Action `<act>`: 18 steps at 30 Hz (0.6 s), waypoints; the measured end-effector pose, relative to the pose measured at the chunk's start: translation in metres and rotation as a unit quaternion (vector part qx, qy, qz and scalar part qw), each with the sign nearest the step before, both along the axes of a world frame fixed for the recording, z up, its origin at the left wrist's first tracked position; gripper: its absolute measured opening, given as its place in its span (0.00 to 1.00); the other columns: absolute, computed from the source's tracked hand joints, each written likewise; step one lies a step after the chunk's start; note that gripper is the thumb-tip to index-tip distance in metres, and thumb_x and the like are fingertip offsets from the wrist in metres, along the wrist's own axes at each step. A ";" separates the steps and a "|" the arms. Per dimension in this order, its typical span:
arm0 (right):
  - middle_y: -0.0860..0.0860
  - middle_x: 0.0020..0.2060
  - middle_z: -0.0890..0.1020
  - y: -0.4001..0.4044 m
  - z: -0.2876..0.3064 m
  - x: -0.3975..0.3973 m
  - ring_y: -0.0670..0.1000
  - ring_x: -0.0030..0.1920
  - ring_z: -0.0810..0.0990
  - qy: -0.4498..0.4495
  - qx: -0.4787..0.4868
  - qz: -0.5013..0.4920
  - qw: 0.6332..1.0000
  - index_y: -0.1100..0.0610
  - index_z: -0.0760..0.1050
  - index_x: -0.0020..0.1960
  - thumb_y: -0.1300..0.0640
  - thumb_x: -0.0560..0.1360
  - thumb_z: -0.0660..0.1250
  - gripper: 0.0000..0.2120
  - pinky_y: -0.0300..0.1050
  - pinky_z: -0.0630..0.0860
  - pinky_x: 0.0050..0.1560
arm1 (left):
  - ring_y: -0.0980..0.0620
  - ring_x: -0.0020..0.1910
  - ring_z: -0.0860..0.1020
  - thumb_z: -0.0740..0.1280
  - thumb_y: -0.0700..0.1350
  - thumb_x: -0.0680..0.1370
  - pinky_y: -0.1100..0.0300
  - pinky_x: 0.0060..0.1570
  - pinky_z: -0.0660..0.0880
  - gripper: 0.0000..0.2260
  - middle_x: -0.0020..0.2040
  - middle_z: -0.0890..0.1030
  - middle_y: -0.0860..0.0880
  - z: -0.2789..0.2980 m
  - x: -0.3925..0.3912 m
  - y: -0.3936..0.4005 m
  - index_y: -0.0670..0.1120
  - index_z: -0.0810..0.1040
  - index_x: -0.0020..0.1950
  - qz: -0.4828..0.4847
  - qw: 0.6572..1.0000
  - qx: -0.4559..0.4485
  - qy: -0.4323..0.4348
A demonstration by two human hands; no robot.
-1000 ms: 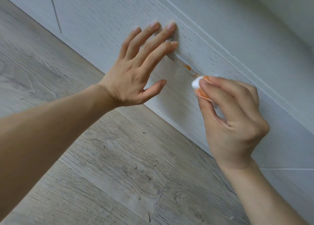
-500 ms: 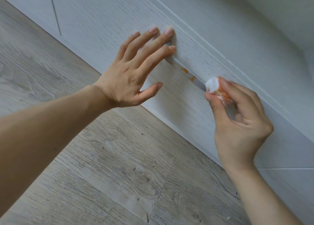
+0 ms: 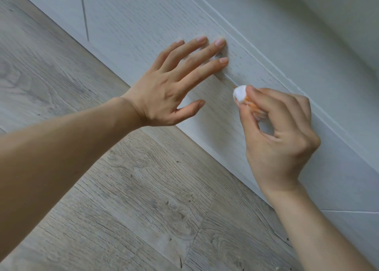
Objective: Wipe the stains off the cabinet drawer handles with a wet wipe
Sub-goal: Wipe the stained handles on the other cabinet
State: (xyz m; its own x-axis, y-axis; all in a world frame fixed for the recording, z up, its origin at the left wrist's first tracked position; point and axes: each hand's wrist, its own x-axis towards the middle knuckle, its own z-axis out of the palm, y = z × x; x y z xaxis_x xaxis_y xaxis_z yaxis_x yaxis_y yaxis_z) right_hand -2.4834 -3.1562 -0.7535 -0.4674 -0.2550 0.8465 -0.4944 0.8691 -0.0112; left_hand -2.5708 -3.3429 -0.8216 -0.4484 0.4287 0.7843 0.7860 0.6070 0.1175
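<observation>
The drawer handle [image 3: 228,78], a thin recessed slot in the pale drawer front [image 3: 213,119], is mostly hidden beneath both hands; only a short stretch shows, with a faint orange trace at its lower end. The left hand [image 3: 172,90] lies flat over the slot's upper end, fingers straight and spread, holding nothing; the right hand [image 3: 281,133] pinches a balled wet wipe [image 3: 241,94] (white tip, orange-smeared behind) between thumb and curled fingers, its tip against the slot. Grey wood-grain floor [image 3: 133,188] lies below the drawer front.

White wet wipe [image 3: 240,93] marked with orange smears, pale white-grey drawer front [image 3: 143,22] lined with fine dark wood grain, floor [image 3: 133,188] patterned in grey and brown wood planks with dark knots
</observation>
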 end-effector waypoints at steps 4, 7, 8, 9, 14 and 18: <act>0.53 0.41 0.83 0.003 0.000 0.003 0.56 0.35 0.78 -0.014 -0.014 -0.017 1.000 0.64 0.82 0.48 0.63 0.74 0.72 0.05 0.36 0.71 0.46 | 0.43 0.75 0.57 0.55 0.55 0.79 0.42 0.71 0.57 0.27 0.75 0.59 0.42 -0.001 0.000 0.000 0.46 0.56 0.75 0.002 1.000 0.001 -0.003; 0.49 0.41 0.81 0.001 0.004 0.003 0.51 0.36 0.76 -0.041 -0.045 -0.012 0.998 0.63 0.81 0.48 0.61 0.73 0.72 0.06 0.31 0.68 0.48 | 0.43 0.75 0.57 0.55 0.55 0.79 0.43 0.71 0.58 0.27 0.75 0.60 0.42 0.000 -0.001 -0.001 0.46 0.56 0.76 -0.002 1.000 -0.002 0.004; 0.48 0.41 0.80 -0.002 0.005 0.003 0.49 0.36 0.75 -0.049 -0.058 -0.010 0.997 0.62 0.81 0.48 0.60 0.73 0.73 0.06 0.31 0.68 0.48 | 0.43 0.75 0.57 0.55 0.55 0.79 0.43 0.71 0.58 0.27 0.75 0.60 0.41 0.000 -0.001 -0.001 0.46 0.56 0.76 0.000 1.000 0.001 0.003; 0.47 0.42 0.80 -0.004 0.005 0.002 0.47 0.37 0.74 -0.055 -0.069 -0.009 0.996 0.62 0.81 0.48 0.60 0.73 0.72 0.06 0.32 0.69 0.47 | 0.43 0.75 0.57 0.55 0.55 0.79 0.42 0.71 0.58 0.27 0.75 0.60 0.41 0.000 -0.001 -0.001 0.46 0.56 0.76 0.003 1.000 0.004 0.001; 0.53 0.46 0.81 -0.006 0.007 -0.005 0.51 0.45 0.80 -0.057 -0.064 -0.026 0.996 0.65 0.81 0.48 0.60 0.75 0.70 0.07 0.43 0.77 0.49 | 0.43 0.75 0.57 0.55 0.55 0.79 0.42 0.71 0.57 0.27 0.75 0.60 0.42 -0.001 -0.001 -0.001 0.46 0.56 0.76 0.000 1.000 -0.001 -0.002; 0.55 0.45 0.83 -0.007 0.007 -0.001 0.50 0.43 0.81 -0.040 -0.037 -0.021 0.998 0.65 0.81 0.50 0.62 0.76 0.69 0.06 0.36 0.76 0.48 | 0.43 0.75 0.57 0.55 0.55 0.79 0.44 0.71 0.57 0.27 0.75 0.60 0.42 -0.001 -0.001 -0.002 0.46 0.56 0.76 0.006 1.000 0.000 -0.002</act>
